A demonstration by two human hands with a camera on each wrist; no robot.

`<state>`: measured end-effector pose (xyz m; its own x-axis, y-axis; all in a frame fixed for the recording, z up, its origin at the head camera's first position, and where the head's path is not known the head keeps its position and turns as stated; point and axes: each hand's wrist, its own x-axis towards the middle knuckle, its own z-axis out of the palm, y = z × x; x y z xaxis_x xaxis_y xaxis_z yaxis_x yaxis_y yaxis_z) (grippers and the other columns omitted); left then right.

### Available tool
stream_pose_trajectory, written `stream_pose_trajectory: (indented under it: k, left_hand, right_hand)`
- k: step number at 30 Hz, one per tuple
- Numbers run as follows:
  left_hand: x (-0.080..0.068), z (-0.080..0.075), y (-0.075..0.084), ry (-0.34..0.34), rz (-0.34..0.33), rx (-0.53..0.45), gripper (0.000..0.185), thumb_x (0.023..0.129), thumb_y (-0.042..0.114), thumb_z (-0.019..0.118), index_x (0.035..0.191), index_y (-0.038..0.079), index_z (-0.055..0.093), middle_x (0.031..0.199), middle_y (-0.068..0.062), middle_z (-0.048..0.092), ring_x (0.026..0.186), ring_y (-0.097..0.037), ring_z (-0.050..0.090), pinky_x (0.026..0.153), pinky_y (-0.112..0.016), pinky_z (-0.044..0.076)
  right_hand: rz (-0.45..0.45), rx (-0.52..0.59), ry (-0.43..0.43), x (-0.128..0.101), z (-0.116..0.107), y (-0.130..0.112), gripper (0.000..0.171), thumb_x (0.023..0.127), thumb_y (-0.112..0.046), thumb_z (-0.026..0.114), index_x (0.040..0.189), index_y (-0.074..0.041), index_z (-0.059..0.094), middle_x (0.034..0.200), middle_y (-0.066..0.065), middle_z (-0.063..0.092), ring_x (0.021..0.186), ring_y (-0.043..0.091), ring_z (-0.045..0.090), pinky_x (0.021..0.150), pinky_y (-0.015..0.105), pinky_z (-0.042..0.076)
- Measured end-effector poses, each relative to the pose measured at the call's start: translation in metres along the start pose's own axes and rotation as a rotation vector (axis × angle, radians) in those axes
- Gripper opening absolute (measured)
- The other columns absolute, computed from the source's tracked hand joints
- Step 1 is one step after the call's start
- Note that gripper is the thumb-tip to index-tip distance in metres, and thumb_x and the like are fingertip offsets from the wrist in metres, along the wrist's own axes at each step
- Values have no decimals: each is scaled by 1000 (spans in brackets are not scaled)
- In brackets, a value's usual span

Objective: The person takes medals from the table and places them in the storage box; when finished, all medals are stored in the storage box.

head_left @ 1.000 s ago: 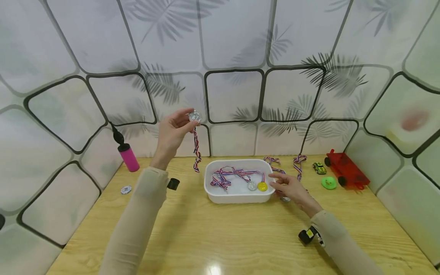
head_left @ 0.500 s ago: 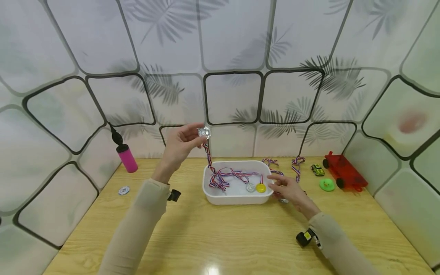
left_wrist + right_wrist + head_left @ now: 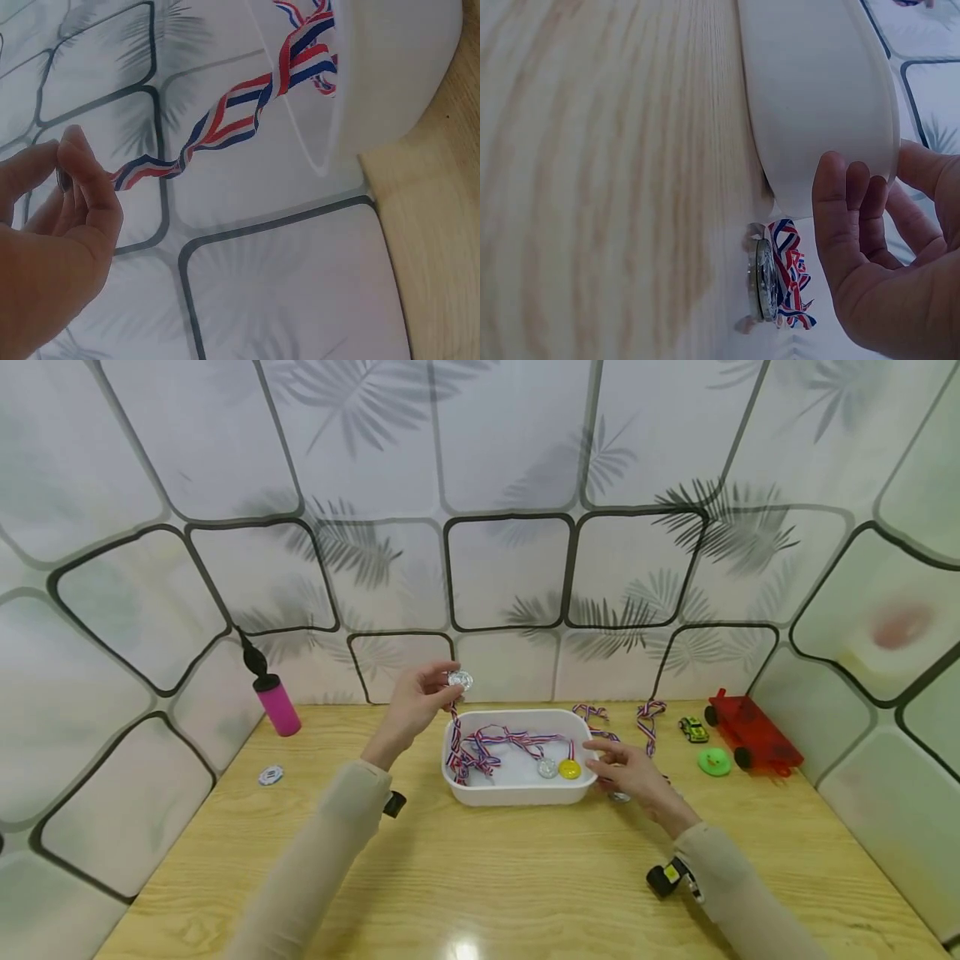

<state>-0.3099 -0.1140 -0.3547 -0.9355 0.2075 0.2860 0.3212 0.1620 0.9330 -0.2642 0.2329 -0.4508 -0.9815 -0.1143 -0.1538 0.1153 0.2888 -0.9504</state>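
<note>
Silver medal [image 3: 460, 679] pinched in left hand [image 3: 414, 703], lowered since earlier to just above tub [image 3: 517, 795] rim, more ribbon [image 3: 455, 745] now dropped inside, right hand [image 3: 626, 772] kept against tub's right wall, fingers relaxed.

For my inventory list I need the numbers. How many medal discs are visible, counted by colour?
Silver medals: 3 (held medal pinched by left hand; tray medal in white tray; table medal beside right hand)
Gold medal: 1, in the tray
Total: 4
</note>
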Motion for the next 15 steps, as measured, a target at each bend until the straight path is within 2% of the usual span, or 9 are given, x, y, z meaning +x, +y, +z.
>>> stream_pose_trajectory:
  k: [3,6,10,13,15]
  left_hand:
    - [7,7,-8,-3,3,29,37,93,1,63,130,-1,59,103,-30,67,70,-8,63,62,-23,54]
    - [13,13,-12,6,14,74,34,93,3,64,127,1,62,98,-22,69,74,-12,63,63,-24,53]
    - [22,20,-14,-2,19,119,32,93,7,64,125,5,64,94,-17,68,83,-30,64,71,-34,56]
    - [24,24,-19,-57,-37,172,32,94,9,64,125,5,64,92,-16,66,85,-35,62,76,-45,55]
    - [24,26,-25,-99,-95,222,32,94,10,63,126,4,63,92,-14,65,83,-32,62,76,-44,55]
  right_hand:
    - [3,1,2,0,0,1,49,97,-18,63,142,-5,50,103,10,52,80,14,63,76,32,59]
    - [-1,-5,1,0,0,1,49,97,-19,63,142,-5,50,104,10,52,81,15,63,76,32,59]
    - [-6,-4,0,0,0,2,49,97,-19,62,143,-6,49,103,10,53,82,17,63,76,33,59]
    - [-10,4,-4,1,-1,3,49,97,-18,62,143,-6,49,103,9,54,83,17,64,76,33,59]
    - [-14,4,-9,1,-1,4,48,97,-18,62,143,-6,49,102,9,55,82,17,64,76,32,59]
